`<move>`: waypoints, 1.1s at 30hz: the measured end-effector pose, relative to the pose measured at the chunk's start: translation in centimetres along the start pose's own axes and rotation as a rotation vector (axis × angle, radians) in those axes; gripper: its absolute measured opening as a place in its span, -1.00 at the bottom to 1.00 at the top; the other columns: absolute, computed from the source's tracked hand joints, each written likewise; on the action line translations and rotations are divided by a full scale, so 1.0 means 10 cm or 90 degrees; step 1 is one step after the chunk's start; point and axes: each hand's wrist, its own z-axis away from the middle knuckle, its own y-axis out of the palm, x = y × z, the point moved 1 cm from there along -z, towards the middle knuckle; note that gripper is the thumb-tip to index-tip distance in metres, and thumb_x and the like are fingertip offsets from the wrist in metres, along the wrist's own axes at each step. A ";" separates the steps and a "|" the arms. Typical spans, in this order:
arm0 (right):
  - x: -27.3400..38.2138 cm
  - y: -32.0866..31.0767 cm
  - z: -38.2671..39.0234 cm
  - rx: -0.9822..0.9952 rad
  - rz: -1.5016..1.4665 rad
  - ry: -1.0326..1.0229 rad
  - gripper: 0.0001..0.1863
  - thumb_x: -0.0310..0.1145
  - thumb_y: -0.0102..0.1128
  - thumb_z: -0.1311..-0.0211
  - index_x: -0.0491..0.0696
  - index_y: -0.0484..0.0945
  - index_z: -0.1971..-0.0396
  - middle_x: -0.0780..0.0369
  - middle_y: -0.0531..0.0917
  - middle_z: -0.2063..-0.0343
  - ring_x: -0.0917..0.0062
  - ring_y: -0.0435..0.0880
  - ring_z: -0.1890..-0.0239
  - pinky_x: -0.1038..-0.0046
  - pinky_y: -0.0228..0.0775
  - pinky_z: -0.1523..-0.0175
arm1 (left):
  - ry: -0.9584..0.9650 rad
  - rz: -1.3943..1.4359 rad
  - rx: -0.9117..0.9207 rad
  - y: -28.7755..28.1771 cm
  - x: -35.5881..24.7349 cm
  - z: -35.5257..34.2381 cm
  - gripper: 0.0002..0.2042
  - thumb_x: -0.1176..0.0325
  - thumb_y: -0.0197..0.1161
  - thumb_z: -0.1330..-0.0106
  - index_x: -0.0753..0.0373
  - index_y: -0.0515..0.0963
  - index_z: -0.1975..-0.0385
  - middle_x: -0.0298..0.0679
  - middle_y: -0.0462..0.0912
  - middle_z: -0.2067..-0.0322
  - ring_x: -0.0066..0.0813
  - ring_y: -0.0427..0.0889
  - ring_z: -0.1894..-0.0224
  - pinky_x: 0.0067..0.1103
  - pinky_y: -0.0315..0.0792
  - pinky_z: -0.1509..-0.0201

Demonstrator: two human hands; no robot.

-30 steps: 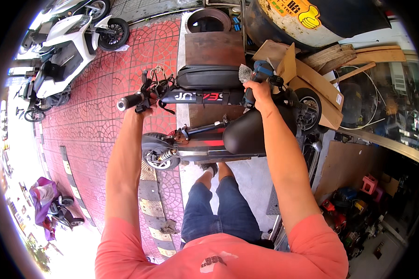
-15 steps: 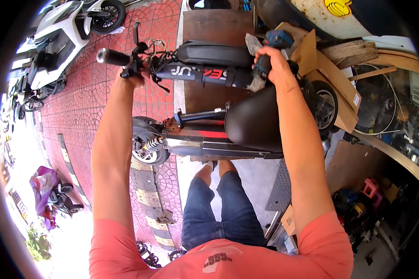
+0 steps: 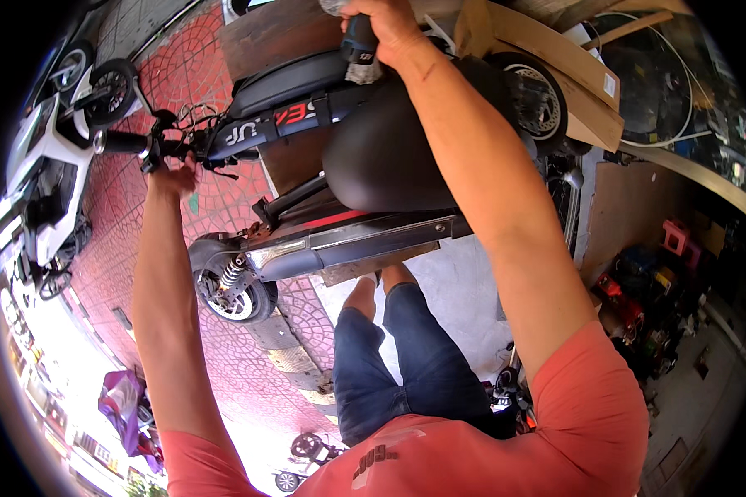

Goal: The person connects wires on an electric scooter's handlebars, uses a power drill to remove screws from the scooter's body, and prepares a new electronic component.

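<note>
Right hand (image 3: 389, 26) grasps the drill (image 3: 360, 43) beside the seat (image 3: 389, 166); left hand (image 3: 172, 177) is at the handlebar (image 3: 126, 142), its grip unclear. The scooter (image 3: 331, 250), level a moment ago, now slants across view; both hands keep to the same things, so handling seems unchanged.

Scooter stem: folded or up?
Folded, it appears: the stem runs roughly along the deck instead of rising from it, with the handlebar toward the sprung wheel.
</note>
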 end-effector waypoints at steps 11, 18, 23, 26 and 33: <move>0.82 -0.21 4.36 0.015 0.378 -0.096 -0.32 -0.14 0.57 -0.10 -0.09 0.51 -0.18 0.11 0.62 -0.14 0.18 0.58 -0.18 0.20 0.30 -0.36 | 0.199 -0.414 0.190 0.03 2.68 2.73 -0.63 0.13 0.17 -0.55 0.35 0.59 -0.06 -0.16 0.74 0.17 -0.41 0.72 0.17 -0.48 0.63 0.23; 0.75 -0.27 6.80 -0.058 0.265 0.225 -0.47 -0.33 0.52 0.04 -0.02 0.61 -0.02 0.10 0.73 0.09 0.17 0.73 0.03 0.23 0.57 -0.09 | -0.185 -0.217 0.400 0.66 4.29 4.26 -0.39 -0.18 -0.03 -0.56 0.35 0.54 -0.14 -0.03 0.71 0.00 -0.12 0.65 -0.04 -0.25 0.47 -0.19; 0.54 -0.24 7.92 -0.178 0.265 0.061 -0.52 -0.41 0.48 0.02 0.00 0.61 0.01 0.13 0.74 0.24 0.17 0.74 0.19 0.33 0.58 0.03 | -0.234 -0.367 0.462 0.39 4.91 4.76 -0.54 -0.03 -0.03 -0.61 0.31 0.57 0.08 -0.02 0.72 0.10 -0.11 0.66 0.01 -0.23 0.48 -0.18; 0.44 -0.38 8.45 -0.220 0.205 0.102 -0.58 -0.31 0.53 -0.06 -0.03 0.65 0.05 0.19 0.77 0.32 0.37 0.76 0.28 0.39 0.58 0.11 | -0.223 -0.424 0.438 0.25 5.33 5.13 -0.59 0.02 0.01 -0.61 0.27 0.60 0.21 -0.05 0.74 0.21 -0.24 0.67 0.12 -0.32 0.50 -0.06; 0.01 -1.29 9.76 -0.287 0.084 0.041 -0.53 -0.14 0.62 -0.13 -0.10 0.70 0.07 0.19 0.80 0.29 0.57 0.77 0.22 0.40 0.59 0.06 | -0.103 -0.549 0.314 -0.25 6.76 5.59 -0.63 0.06 0.08 -0.59 0.29 0.59 0.19 -0.10 0.73 0.28 -0.30 0.64 0.26 -0.39 0.50 0.04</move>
